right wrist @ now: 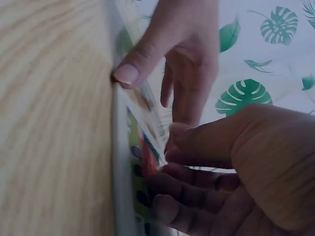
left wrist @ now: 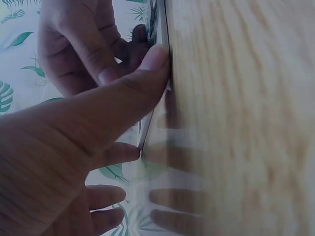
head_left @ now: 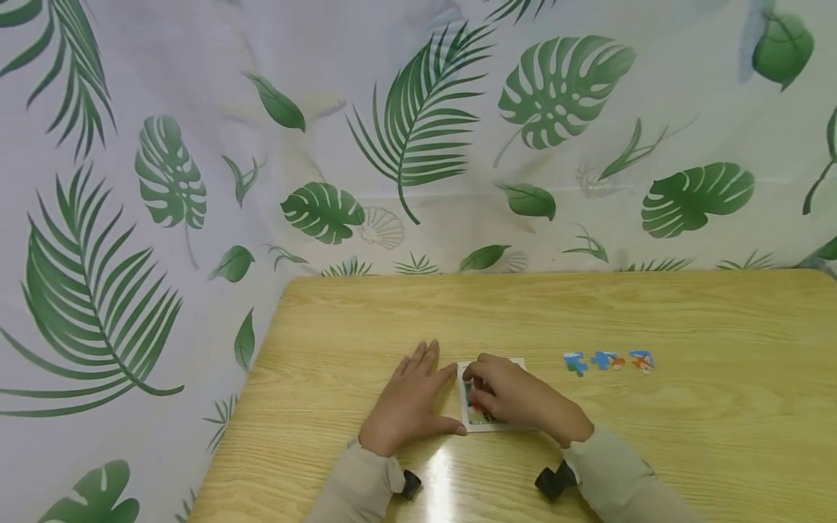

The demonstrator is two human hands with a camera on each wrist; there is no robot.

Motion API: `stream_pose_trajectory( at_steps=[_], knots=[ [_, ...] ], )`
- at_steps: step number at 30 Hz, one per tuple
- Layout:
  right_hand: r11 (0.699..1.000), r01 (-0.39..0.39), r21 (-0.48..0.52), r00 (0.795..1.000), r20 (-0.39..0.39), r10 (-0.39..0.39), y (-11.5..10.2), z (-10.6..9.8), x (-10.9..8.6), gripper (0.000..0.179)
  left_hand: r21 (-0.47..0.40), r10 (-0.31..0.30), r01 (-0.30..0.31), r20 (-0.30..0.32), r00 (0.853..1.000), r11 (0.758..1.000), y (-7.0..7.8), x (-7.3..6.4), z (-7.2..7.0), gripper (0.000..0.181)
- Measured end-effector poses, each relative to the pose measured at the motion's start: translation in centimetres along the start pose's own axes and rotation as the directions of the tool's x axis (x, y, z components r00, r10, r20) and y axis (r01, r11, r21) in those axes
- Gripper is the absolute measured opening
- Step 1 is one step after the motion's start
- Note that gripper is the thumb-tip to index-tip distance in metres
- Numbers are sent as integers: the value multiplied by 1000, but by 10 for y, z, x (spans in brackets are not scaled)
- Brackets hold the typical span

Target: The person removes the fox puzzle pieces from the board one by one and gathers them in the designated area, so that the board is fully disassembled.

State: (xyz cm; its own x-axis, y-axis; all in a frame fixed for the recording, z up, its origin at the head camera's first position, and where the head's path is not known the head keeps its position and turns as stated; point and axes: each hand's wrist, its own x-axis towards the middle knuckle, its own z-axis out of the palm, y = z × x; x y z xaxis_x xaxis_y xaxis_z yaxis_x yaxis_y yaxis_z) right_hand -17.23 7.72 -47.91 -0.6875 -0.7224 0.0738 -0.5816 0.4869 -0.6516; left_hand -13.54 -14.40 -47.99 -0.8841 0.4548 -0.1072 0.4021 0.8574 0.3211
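A small picture puzzle with a white border [head_left: 466, 415] lies flat on the table. My left hand [head_left: 410, 403] rests beside it with fingers spread; thumb and index fingertip touch its left edge. In the left wrist view the left thumb [left wrist: 123, 96] lies along that edge. Over the picture is my right hand [head_left: 513, 396], fingers curled. The right wrist view shows its thumb and fingers pinching a tilted puzzle piece [right wrist: 150, 155] with red on it, mostly hidden by the fingers.
Several loose puzzle pieces, among them a blue one [head_left: 575, 363] and an orange-and-blue one [head_left: 642, 360], lie in a row to the right. The wooden table [head_left: 719, 436] meets a leaf-patterned cloth [head_left: 418, 247] at its back and left edges.
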Motion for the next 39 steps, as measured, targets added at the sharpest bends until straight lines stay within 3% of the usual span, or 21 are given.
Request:
stream_pose_trajectory(
  at_steps=[10,16,25,39],
  knots=[
    [999,-34,-41,996,-87,30,-1,14,-4,11,19,-29,28,41,999,999,6,4,-1,105],
    [997,-70,-41,987,-145,63,-4,19,-2,10,33,-28,28,24,999,999,7,3,-3,105],
    [988,-154,-19,981,-118,151,-6,21,-4,15,19,-9,9,19,1000,1000,9,5,1,104],
    [981,-176,84,980,-84,183,-7,16,-4,20,42,2,-2,14,1000,999,9,4,2,104]
  ],
)
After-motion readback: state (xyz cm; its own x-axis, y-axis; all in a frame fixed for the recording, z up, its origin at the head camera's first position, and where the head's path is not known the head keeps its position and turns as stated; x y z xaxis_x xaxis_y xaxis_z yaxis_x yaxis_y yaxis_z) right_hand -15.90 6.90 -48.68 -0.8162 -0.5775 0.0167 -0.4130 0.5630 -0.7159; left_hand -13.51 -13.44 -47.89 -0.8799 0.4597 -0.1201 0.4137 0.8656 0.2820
